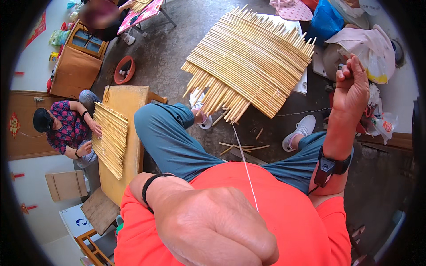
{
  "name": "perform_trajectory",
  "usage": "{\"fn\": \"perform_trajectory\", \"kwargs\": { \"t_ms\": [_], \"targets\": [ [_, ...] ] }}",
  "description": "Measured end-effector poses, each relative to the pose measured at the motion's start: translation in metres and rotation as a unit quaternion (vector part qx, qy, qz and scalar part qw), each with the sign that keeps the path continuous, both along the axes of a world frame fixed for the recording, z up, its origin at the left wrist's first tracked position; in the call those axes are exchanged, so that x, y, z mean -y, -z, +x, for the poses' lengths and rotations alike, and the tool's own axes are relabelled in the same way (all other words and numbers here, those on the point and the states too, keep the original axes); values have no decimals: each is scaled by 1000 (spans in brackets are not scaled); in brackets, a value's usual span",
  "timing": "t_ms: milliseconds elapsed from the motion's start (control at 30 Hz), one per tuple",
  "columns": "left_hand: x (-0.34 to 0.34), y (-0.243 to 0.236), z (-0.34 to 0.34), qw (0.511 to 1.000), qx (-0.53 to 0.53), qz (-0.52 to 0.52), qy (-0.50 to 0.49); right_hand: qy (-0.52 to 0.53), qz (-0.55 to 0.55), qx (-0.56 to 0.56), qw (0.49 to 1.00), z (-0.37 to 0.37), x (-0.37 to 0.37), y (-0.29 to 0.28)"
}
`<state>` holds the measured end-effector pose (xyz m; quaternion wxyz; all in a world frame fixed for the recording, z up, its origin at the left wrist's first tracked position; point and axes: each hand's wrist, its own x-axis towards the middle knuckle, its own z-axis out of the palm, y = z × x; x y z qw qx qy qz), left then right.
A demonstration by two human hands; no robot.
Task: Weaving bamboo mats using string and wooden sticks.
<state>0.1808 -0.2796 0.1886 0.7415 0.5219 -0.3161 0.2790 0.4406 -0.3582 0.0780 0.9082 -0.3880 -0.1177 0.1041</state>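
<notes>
Closest, your left fingers are clenched round a taut white thread. Your right fingers rise half-curled, contents unclear. Past the left ones, loose sticks, then your stick mat; below the right, a red-printed bag; far left, a lettered red diamond.

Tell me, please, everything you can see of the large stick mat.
The mat is made of slender, straw-coloured rods, apparently wood or bamboo, laid side by side with staggered ends. White strands cross its lower right part. It sits slanted at upper centre, overlapping a white panel. A white thread runs from its near end toward the left hand, which is not touching it.
</notes>
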Motion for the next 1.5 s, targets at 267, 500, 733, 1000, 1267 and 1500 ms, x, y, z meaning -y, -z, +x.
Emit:
{"fn": "perform_trajectory", "kwargs": {
  "t_ms": [267, 500, 733, 1000, 1267, 1500],
  "targets": [
    [6, -4, 2, 1000, -15, -13, -2, -17, 17, -10, 1000, 2, 2, -1],
    [12, -5, 1, 1000, -21, -24, -1, -30, 21, -3, 999, -2, 0, 0],
    [19, -6, -4, 999, -46, -23, -11, -51, 19, -7, 999, -4, 0, 4],
    [13, -4, 1, 998, -56, 11, 0, -48, 28, -5, 998, -2, 3, 4],
    [25, -5, 1, 994, -46, -35, -93, -46, 19, -8, 999, -5, 0, 4],
    [11, -2, 3, 999, -22, 14, -32, -55, 8, -10, 998, -10, -4, 4]
  ]
}}
